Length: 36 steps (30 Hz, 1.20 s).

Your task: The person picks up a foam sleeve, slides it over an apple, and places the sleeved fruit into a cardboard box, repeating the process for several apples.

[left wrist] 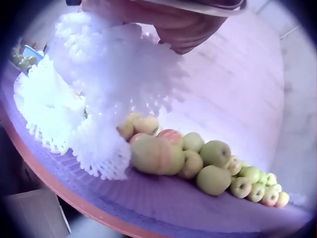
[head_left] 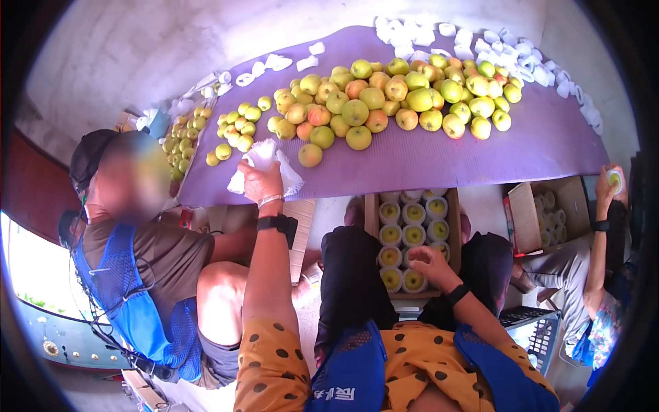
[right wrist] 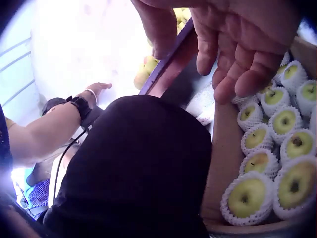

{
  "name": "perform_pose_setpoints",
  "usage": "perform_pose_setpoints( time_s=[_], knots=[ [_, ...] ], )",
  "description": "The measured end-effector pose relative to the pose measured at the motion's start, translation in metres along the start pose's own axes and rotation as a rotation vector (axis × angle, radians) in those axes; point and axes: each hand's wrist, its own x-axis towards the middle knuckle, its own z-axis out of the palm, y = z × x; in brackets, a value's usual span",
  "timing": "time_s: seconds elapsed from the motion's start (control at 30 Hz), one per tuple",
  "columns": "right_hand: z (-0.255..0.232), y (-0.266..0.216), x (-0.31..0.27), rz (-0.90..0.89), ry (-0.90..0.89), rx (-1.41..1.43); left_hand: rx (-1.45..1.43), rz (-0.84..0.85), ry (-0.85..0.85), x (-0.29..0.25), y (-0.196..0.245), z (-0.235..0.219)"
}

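Note:
My left hand grips a bunch of white foam net sleeves above the front edge of the purple-covered table. In the left wrist view the sleeves spread out in front of loose yellow-green apples. Over the near end of a cardboard box between the knees hovers my right hand, its fingers loosely bent and nothing in them. Rows of apples in foam sleeves fill that box, stems or ends facing up.
A large pile of loose apples lies along the table. White foam sleeves are scattered at its back edge. On the left sits a person in a blue vest. At right another person's hand holds an apple near a second box.

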Motion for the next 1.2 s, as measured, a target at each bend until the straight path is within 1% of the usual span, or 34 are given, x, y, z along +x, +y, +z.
perform_pose_setpoints(
  time_s=[0.03, 0.07, 0.1, 0.13, 0.17, 0.2, 0.23, 0.27, 0.3, 0.33, 0.37, 0.43, 0.47, 0.53, 0.6, 0.67, 0.77, 0.9, 0.97, 1.07, 1.13, 1.2],
  knots=[
    [-0.001, 0.006, 0.003, -0.021, -0.001, -0.06, 0.022, -0.074, -0.096, 0.005, 0.002, 0.005],
    [0.0, 0.011, 0.004, -0.02, 0.0, -0.063, 0.02, -0.076, -0.097, 0.008, -0.006, 0.018],
    [0.001, 0.017, 0.005, -0.036, 0.01, -0.088, 0.105, 0.02, -0.131, 0.01, -0.02, 0.037],
    [0.001, 0.018, 0.007, -0.05, 0.016, -0.114, 0.191, 0.114, -0.165, 0.011, -0.027, 0.048],
    [0.0, 0.016, 0.008, -0.046, 0.011, -0.118, 0.306, 0.154, -0.267, 0.009, -0.033, 0.059],
    [0.001, 0.01, 0.007, -0.038, 0.018, -0.182, 0.308, 0.149, -0.27, 0.003, -0.03, 0.064],
    [0.002, 0.007, 0.007, -0.031, 0.025, -0.246, 0.391, 0.245, -0.163, -0.006, -0.024, 0.069],
    [0.002, 0.008, 0.008, -0.027, 0.021, -0.246, 0.473, 0.342, -0.056, -0.015, -0.019, 0.074],
    [0.003, 0.009, 0.009, -0.027, 0.046, -0.282, 0.546, 0.327, -0.143, -0.023, -0.014, 0.076],
    [0.004, 0.009, 0.01, -0.028, 0.072, -0.318, 0.549, 0.327, -0.145, -0.027, -0.013, 0.076],
    [0.005, 0.007, 0.01, -0.027, 0.07, -0.319, 0.572, 0.3, -0.211, -0.031, -0.013, 0.074],
    [0.005, 0.0, 0.01, -0.029, 0.06, -0.424, 0.6, 0.246, -0.358, -0.028, -0.006, 0.063],
    [0.005, 0.001, 0.01, -0.026, 0.061, -0.424, 0.6, 0.247, -0.361, -0.026, -0.004, 0.06],
    [0.005, 0.002, 0.01, -0.045, 0.035, -0.463, 0.594, 0.184, -0.399, -0.024, -0.001, 0.053],
    [0.006, -0.002, 0.01, -0.046, 0.042, -0.468, 0.568, 0.191, -0.394, -0.021, -0.004, 0.049],
    [0.006, -0.003, 0.011, -0.05, 0.055, -0.474, 0.477, 0.149, -0.432, -0.019, -0.005, 0.044],
    [0.006, -0.003, 0.012, -0.038, 0.052, -0.527, 0.482, 0.155, -0.444, -0.017, -0.005, 0.041],
    [0.007, -0.003, 0.014, -0.03, 0.031, -0.551, 0.407, 0.183, -0.461, -0.007, -0.03, 0.054],
    [0.008, -0.004, 0.014, -0.041, 0.033, -0.556, 0.389, 0.257, -0.404, 0.001, -0.041, 0.061],
    [0.008, -0.006, 0.014, 0.001, 0.024, -0.567, 0.404, 0.269, -0.376, 0.015, -0.047, 0.071],
    [0.008, -0.003, 0.015, -0.04, 0.026, -0.566, 0.409, 0.257, -0.356, 0.025, -0.048, 0.077],
    [0.009, -0.003, 0.016, -0.033, 0.024, -0.569, 0.414, 0.152, -0.403, 0.034, -0.045, 0.082]
  ],
)
